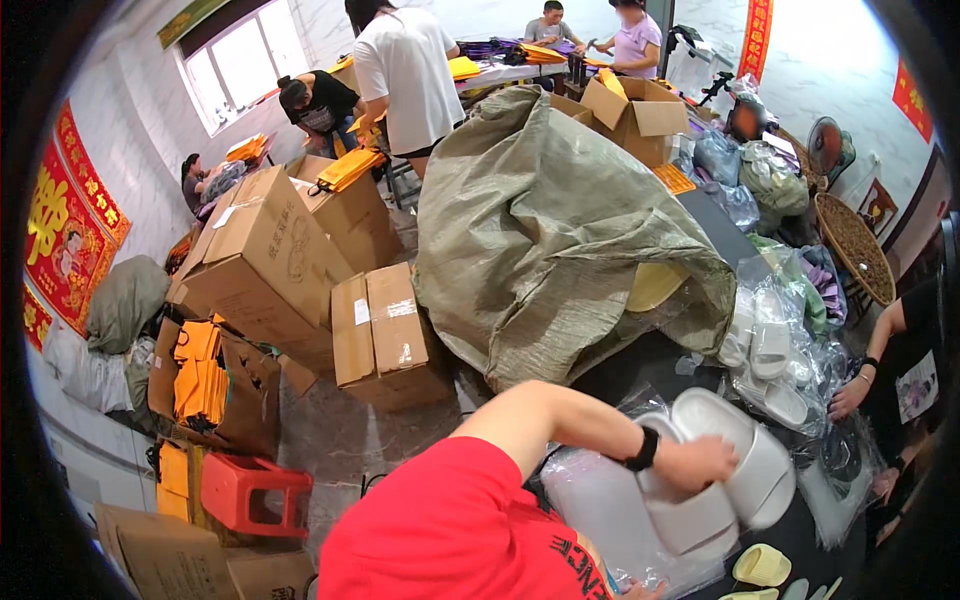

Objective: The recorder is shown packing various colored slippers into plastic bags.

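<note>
A pair of pale grey-white slippers lies on a clear plastic bag (600,510) on the dark table. The nearer slipper (690,520) lies beside the farther slipper (765,485), soles down. My left hand (697,463), a black watch on its wrist, rests on the slippers with its fingers bent down against the nearer one. At the bottom edge my right hand (640,592) is only partly in view, its fingers at the bag's near edge. Small pale yellow slippers (762,565) lie close by at the lower right.
A large grey-green woven sack (560,230) covers the table's far part. Bagged white slippers (770,345) lie at right, near a co-worker's hand (853,395). Cardboard boxes (385,335) and a red stool (257,495) stand at left. Several people work farther back.
</note>
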Tool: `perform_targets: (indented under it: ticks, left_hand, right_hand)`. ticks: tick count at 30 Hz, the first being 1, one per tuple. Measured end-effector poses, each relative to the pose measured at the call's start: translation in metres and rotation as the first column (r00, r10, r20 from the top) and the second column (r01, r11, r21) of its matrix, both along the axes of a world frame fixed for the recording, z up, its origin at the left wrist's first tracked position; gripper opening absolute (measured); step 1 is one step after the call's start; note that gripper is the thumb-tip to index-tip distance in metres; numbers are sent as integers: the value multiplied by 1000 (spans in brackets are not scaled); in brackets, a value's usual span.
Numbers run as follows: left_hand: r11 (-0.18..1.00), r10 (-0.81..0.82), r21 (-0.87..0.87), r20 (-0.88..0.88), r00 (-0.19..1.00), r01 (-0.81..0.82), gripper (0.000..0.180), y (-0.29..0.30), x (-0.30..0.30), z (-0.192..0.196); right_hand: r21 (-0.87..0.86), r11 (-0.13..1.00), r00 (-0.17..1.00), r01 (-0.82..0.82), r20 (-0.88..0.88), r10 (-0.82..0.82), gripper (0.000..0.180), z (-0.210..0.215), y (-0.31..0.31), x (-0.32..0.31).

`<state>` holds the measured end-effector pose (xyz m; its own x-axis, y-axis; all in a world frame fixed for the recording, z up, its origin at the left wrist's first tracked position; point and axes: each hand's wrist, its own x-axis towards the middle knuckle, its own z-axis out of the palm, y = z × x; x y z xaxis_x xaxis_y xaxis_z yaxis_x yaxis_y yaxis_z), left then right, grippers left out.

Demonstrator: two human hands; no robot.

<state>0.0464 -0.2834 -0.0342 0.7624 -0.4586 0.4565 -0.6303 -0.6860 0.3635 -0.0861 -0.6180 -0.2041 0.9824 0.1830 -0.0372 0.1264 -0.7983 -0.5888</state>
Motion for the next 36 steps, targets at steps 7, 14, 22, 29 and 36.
perform_targets:
  ticks: [7, 14, 22, 29, 36]
  left_hand:
    - [996, -66, 43, -287, 956, 82, 20, -83, -27, -153]
    - [979, 95, 200, -264, 960, -42, 12, -50, -15, -153]
    - [886, 447, 189, -115, 887, -422, 13, 32, 16, -120]
    - [977, 201, 93, -135, 970, -189, 15, -6, -24, -75]
    - [959, 265, 169, -253, 930, -228, 13, 25, -75, -147]
  right_hand:
    - [-77, 997, 1000, 7, 0, -7, 41, 16, 11, -2]
    - [-136, 991, 1000, -15, 3, 16, 41, 18, 19, -8]
    - [-316, 946, 993, -77, 64, 102, 40, 46, 35, -4]
    - [-572, 757, 840, -315, 204, 503, 41, 20, 47, 50]
    - [-474, 869, 937, -142, 220, 273, 58, -6, 82, 20]
